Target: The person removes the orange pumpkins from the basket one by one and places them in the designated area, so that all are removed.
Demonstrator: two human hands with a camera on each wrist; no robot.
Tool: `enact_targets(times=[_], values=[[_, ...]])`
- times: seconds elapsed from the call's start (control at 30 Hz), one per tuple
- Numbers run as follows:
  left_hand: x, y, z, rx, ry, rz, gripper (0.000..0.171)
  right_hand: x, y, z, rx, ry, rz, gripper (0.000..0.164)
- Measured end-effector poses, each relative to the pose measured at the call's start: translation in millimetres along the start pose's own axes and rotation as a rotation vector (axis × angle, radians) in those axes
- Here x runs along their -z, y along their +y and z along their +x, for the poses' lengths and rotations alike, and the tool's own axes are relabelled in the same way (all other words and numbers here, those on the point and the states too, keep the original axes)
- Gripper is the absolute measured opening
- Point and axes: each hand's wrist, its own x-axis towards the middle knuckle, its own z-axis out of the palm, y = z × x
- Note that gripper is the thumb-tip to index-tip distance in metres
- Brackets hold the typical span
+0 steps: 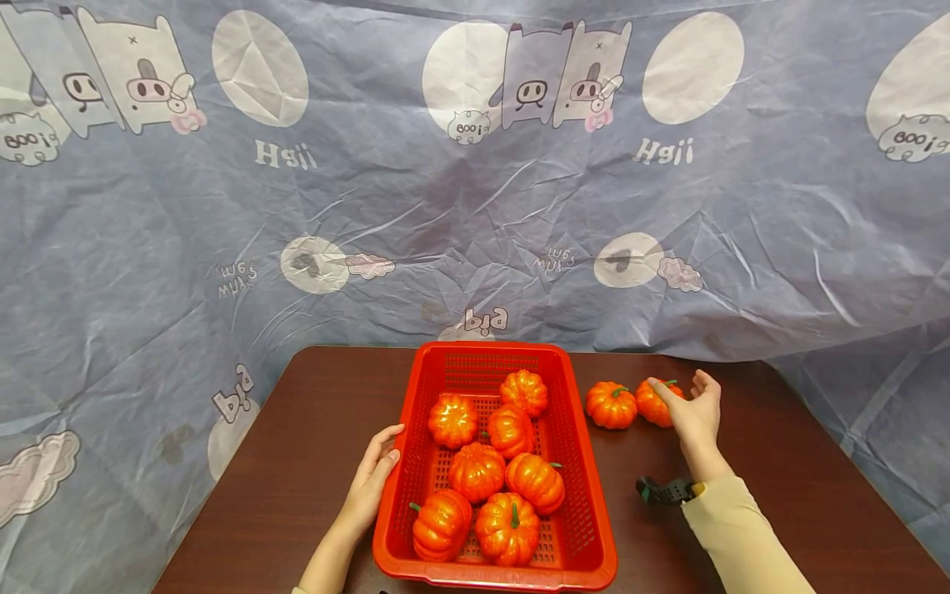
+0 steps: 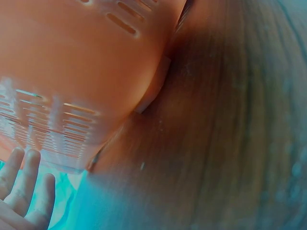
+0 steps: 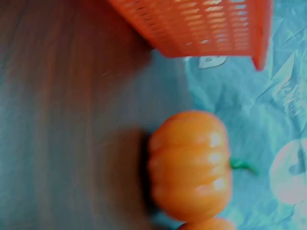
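Head view: straight-fingered left hand [image 1: 365, 484] touches the red perforated plastic basket [image 1: 493, 574]; spread right hand [image 1: 698, 421] is at an orange ribbed pumpkin [image 1: 655, 407] on the brown table [image 1: 326, 412], another pumpkin [image 1: 611, 407] between it and basket.

head: high, farther, forward-down | left wrist: close, facing red basket [image 2: 96, 62] | right wrist: close, facing pumpkin [image 3: 189, 165] | all share basket

1. The left hand [image 1: 365, 478] angles forward, its fingers [image 2: 29, 179] nearly straight and slightly parted.
2. The right hand [image 1: 696, 414] has its thumb [image 1: 665, 393] spread from loosely bent fingers [image 1: 708, 385].
3. The sleeved right forearm [image 1: 742, 536] slants inward.
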Motion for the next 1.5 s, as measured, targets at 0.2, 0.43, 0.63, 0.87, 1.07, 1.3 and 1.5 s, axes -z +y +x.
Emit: enact_targets(times=[0.2,0.43,0.63,0.87,1.07,1.3,1.5], values=[[1.7,0.3,0.1,-0.008,-0.013,-0.015,0.037,-4,-34,-3,0.017,-0.017,0.029,0.089],[3.5,2.4,0.1,-0.012,-0.019,-0.001,0.036,-20,-79,-17,0.07,-0.08,0.133,0.083],[3.9,3.7,0.0,-0.028,-0.042,-0.005,0.037,-39,-113,-32,0.081,-0.163,0.23,0.081],[3.7,3.2,0.3,-0.026,-0.042,-0.011,0.037,-65,-135,-47,0.111,-0.253,0.267,0.08],[3.3,2.9,0.1,-0.025,-0.041,-0.001,0.037,-93,-147,-65,0.117,-0.336,0.314,0.077],[2.4,0.7,-0.2,-0.017,-0.015,-0.001,0.037,-124,-153,-88,0.126,-0.435,0.347,0.072],[1.3,-0.6,0.1,-0.007,-0.015,-0.007,0.037,-145,-150,-104,0.145,-0.492,0.342,0.067]])
